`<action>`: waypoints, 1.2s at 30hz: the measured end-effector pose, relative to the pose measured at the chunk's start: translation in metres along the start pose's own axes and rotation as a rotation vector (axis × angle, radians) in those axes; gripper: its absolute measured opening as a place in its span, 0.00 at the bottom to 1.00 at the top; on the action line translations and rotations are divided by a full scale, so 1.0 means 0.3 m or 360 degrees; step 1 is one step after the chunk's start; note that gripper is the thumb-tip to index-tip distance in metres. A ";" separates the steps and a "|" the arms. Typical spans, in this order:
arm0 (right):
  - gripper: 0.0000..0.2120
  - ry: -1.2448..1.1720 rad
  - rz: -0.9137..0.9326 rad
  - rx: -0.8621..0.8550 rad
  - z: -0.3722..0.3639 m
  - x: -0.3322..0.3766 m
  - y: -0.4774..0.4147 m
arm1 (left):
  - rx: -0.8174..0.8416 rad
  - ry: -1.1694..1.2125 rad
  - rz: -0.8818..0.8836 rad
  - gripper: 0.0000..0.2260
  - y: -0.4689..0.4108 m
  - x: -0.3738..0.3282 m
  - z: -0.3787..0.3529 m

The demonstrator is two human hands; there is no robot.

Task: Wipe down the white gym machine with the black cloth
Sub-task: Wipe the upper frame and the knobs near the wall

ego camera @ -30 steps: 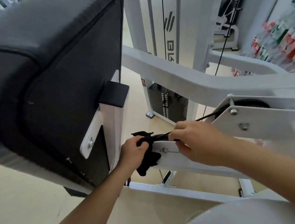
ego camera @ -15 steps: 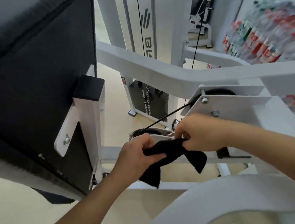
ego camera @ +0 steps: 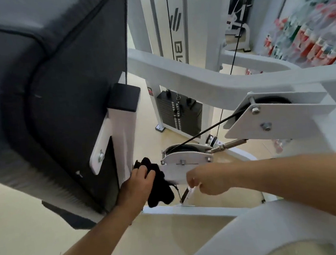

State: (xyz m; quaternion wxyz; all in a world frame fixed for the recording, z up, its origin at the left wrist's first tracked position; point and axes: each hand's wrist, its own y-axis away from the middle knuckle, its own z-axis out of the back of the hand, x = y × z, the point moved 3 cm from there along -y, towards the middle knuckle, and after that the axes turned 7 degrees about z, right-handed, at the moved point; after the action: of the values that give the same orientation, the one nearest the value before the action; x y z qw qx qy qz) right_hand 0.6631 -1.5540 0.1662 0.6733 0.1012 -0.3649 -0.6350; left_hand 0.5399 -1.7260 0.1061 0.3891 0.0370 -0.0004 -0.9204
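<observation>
Black cloth (ego camera: 158,186), a soft bunched rag, is clamped in the grip of the left hand (ego camera: 136,184), with most of its bulk hanging loose below the fingers. It sits low on the white painted steel gym machine (ego camera: 189,84), pressed between the white upright post behind the seat (ego camera: 124,143) and the white rounded pulley bracket plate (ego camera: 184,167). The bunching appears deliberate: a wad fits the narrow gap between post and plate better than a flat cloth would.

The right hand (ego camera: 206,182) is just beside the plate's lower edge, fingers curled together near a small white tab (ego camera: 187,194) beneath it. Whether that grip is closed on the tab or merely resting against it cannot be told; it holds no cloth. Its position suggests it is steadying the person or the part while the left hand works.

The large black padded backrest (ego camera: 48,97) overhangs the work area on the left, which likely explains the low reach. A black cable (ego camera: 204,131) runs from the lower pulley up to the larger white bracket (ego camera: 274,121). That bracket and the long white frame arm above look not yet reached by the cloth.
</observation>
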 end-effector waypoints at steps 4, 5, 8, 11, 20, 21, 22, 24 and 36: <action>0.30 0.0211 0.0248 0.0190 -0.041 0.045 -0.051 | -0.0064 -0.0079 -0.0101 0.26 0.043 -0.071 -0.051; 0.30 0.0292 0.0275 0.0217 -0.043 0.046 -0.052 | -0.0069 -0.0072 -0.0148 0.26 0.050 -0.112 -0.044; 0.18 0.0427 0.0169 0.0381 -0.036 0.018 -0.020 | 0.0101 -0.0059 -0.0337 0.26 0.063 -0.268 -0.047; 0.11 0.0341 -0.0039 0.0597 -0.008 -0.027 0.072 | 0.0062 -0.0005 -0.0541 0.24 0.034 -0.428 -0.095; 0.14 -0.0009 -0.0458 0.0007 0.101 -0.174 0.444 | 0.0246 0.0289 -0.0755 0.13 -0.079 -0.886 -0.013; 0.14 -0.0042 -0.0459 -0.0183 0.110 -0.160 0.462 | 0.0321 0.0275 -0.0774 0.14 -0.079 -0.883 -0.014; 0.14 -0.0064 -0.0459 -0.0352 0.118 -0.144 0.479 | 0.0295 0.0298 -0.0907 0.17 -0.085 -0.868 -0.023; 0.14 -0.0077 -0.0462 -0.0590 0.131 -0.112 0.510 | 0.0096 0.0212 -0.1069 0.24 -0.080 -0.784 -0.063; 0.12 -0.0257 -0.0788 -0.2196 -0.043 -0.204 0.905 | 0.0153 0.0180 -0.1075 0.34 -0.136 -0.859 -0.188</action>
State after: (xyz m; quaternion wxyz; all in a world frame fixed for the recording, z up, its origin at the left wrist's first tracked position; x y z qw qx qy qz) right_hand 0.8877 -1.4545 0.2975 0.3918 -0.3131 0.1027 -0.8590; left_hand 0.6935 -1.5114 0.0661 0.0597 0.1042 -0.0099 -0.9927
